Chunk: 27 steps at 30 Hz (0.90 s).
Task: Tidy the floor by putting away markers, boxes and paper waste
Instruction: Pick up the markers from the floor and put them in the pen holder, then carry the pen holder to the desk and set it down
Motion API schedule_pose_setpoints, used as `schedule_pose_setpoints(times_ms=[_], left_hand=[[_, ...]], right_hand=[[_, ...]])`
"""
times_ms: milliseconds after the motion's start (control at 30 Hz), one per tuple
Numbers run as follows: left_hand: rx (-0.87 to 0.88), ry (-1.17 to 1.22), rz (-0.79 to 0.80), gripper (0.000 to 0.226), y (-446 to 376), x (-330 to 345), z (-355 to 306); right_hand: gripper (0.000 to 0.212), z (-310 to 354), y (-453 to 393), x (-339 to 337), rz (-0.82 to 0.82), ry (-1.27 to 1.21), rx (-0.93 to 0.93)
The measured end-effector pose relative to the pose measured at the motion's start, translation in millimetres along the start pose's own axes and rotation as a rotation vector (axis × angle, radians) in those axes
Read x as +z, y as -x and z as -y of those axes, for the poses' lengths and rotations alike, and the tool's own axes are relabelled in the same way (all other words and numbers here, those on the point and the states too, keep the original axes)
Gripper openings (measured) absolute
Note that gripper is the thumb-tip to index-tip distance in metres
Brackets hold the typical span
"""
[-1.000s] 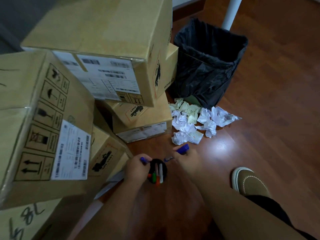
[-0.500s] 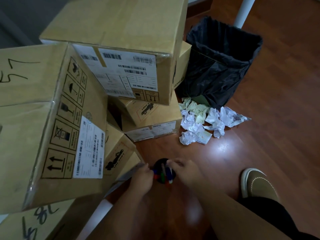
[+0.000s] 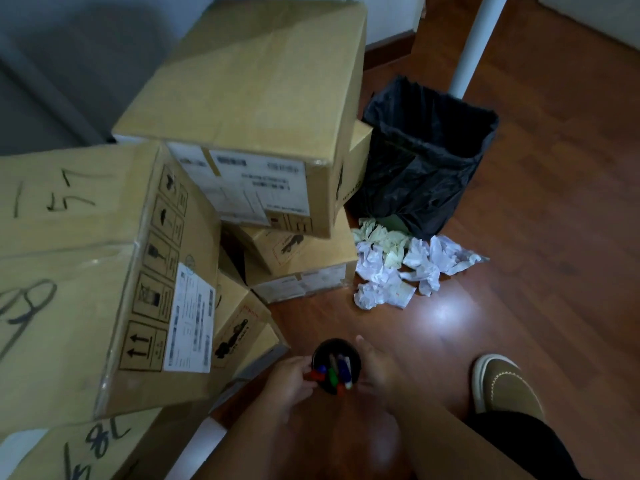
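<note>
Cardboard boxes [image 3: 239, 109] crowd the left half of my view, piled crookedly on the wooden floor [image 3: 540, 271], the nearest one [image 3: 86, 271] scrawled with black handwritten numbers and stamped with handling symbols, a white shipping label on its side. To their right stands a waste bin [image 3: 426, 174] lined with a black bag, set against a white pole [image 3: 474, 43]. At the bin's foot, touching its base, lies a heap of crumpled paper [image 3: 398, 268], white and pale yellow, just beside the lowest box in the stack. My brown shoe [image 3: 502, 386] rests on the boards at lower right, well apart from the paper. Low in the middle of the view, I hold a small black pen cup [image 3: 336, 351] between both hands, close to the corner of the nearest boxes. My left hand [image 3: 287, 382] curls round the cup's left side, fingers wrapped against it; my right hand [image 3: 377, 372] cradles the right side, its fingers bent along the wall with the fingertips reaching past the far rim. Inside the cup stand the markers [image 3: 334, 374], red, blue, green and a white one, their caps pointing toward me. The picture is blurred around my hands, so I cannot tell whether the cup sits on the floor.
</note>
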<state>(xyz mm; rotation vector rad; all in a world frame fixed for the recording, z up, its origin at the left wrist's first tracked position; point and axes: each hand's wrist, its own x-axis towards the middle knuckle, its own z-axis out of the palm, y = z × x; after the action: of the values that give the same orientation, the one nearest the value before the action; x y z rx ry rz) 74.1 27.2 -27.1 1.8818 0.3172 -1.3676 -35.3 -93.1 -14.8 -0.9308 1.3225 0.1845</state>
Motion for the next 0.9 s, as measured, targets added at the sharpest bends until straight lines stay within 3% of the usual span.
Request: schedule_pose_setpoints(times_ms=[133,367,533,700,900], left_hand=[[0.072,-0.094,0.008,0.030,49.3,1.9,-30.2],[0.375,-0.123,0.109,0.037,167.2,-9.0,-103.9],[0.633,-0.119,0.102,0.035,267.9,-21.1,-155.5],[0.826,-0.049,0.064,0.045,361.9,-41.0,-176.3],[0.992,-0.004,0.084,0.041,457.7,-72.6,-179.8]], right_hand=[[0.026,27.7,46.7,-23.9,-0.003,0.041,-0.065],[0.029,112.0,171.2,-63.2,-0.059,0.100,-0.332],[0.011,160.7,267.2,-62.0,-0.044,-0.114,-0.464],[0.020,187.0,355.9,-48.8,-0.020,-0.272,-0.588],[0.018,195.7,448.9,-33.6,0.113,-0.407,-0.769]])
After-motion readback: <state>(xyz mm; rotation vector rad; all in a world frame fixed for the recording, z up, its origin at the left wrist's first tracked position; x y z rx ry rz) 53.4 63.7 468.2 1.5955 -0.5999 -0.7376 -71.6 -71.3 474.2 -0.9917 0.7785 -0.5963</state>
